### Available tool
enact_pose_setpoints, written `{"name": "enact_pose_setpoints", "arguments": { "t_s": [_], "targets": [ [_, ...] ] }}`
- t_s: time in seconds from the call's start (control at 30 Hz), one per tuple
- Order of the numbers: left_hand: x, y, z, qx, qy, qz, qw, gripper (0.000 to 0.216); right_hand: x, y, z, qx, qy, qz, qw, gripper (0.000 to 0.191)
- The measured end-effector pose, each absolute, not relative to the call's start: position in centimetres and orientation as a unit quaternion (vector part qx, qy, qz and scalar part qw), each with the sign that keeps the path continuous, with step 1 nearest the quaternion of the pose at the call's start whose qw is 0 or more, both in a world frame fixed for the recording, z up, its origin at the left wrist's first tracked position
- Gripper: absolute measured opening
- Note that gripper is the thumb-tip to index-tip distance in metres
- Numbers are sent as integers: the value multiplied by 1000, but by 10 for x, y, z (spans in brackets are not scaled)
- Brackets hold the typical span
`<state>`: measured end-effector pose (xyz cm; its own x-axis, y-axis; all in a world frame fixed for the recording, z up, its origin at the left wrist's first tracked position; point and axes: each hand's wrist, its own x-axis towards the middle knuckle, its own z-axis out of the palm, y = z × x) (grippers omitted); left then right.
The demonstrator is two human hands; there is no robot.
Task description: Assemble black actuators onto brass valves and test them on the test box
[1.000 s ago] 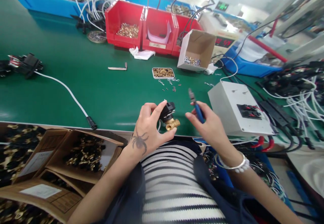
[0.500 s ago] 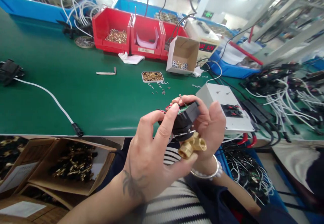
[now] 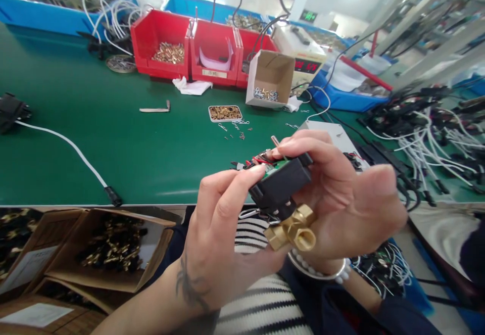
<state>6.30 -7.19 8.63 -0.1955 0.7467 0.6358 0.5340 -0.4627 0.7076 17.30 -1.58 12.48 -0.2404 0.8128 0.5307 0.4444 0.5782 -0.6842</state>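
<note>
A motorized valve, made of an open black actuator housing (image 3: 282, 186) on a brass valve body (image 3: 291, 229), is held in front of my striped top. My left hand (image 3: 223, 229) grips it from the left, fingertips at the housing's upper edge and thumb under the brass. Curled over the far right side of the housing are the fingers of my right hand (image 3: 348, 198), its thumb raised off. A green circuit board (image 3: 278, 167) and red wires show inside. A thin copper-coloured pin (image 3: 275, 142) sticks up by my right fingertips; its lower end is hidden.
Behind the hands stand a small tray of brass parts (image 3: 225, 113), a cardboard box of clips (image 3: 270, 80) and red bins (image 3: 161, 44). A bent metal tool (image 3: 155, 108) lies on the green table (image 3: 94, 158). Cabled units (image 3: 424, 138) are piled right; cartons (image 3: 151, 254) stand below left.
The valve has turned and come a little closer, so the brass ports face me more. My right hand has moved right and nearer, now covering much of the white box.
</note>
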Motion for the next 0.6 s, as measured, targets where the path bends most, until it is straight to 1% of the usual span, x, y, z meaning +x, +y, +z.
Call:
{"name": "enact_pose_setpoints", "arguments": {
  "t_s": [0.07, 0.17, 0.27, 0.33, 0.37, 0.47, 0.5, 0.53, 0.6],
  "targets": [
    [67, -72, 85, 620, 506, 593, 94, 71, 174, -15, 127, -410, -760, 199, 463, 24],
    [72, -71, 84, 606, 505, 605, 104, 69, 172, -11, 129, -435, -767, 197, 428, 23],
    [75, -70, 82, 592, 525, 605, 88, 69, 168, -8, 124, -433, -756, 241, 427, 26],
    [75, -71, 80, 587, 535, 603, 70, 70, 167, -9, 119, -438, -750, 268, 417, 31],
    [75, -71, 79, 586, 539, 602, 66, 70, 167, -9, 118, -437, -744, 287, 416, 37],
    [74, -73, 77, 584, 539, 601, 83, 72, 171, -7, 113, -397, -693, 386, 462, 61],
    [73, -73, 76, 582, 538, 603, 89, 72, 174, -3, 110, -379, -682, 407, 475, 67],
    [73, -73, 76, 579, 538, 605, 94, 72, 179, 3, 106, -370, -685, 408, 478, 68],
    [71, -73, 76, 573, 535, 613, 100, 71, 193, 20, 90, -380, -735, 341, 445, 61]
  ]
}}
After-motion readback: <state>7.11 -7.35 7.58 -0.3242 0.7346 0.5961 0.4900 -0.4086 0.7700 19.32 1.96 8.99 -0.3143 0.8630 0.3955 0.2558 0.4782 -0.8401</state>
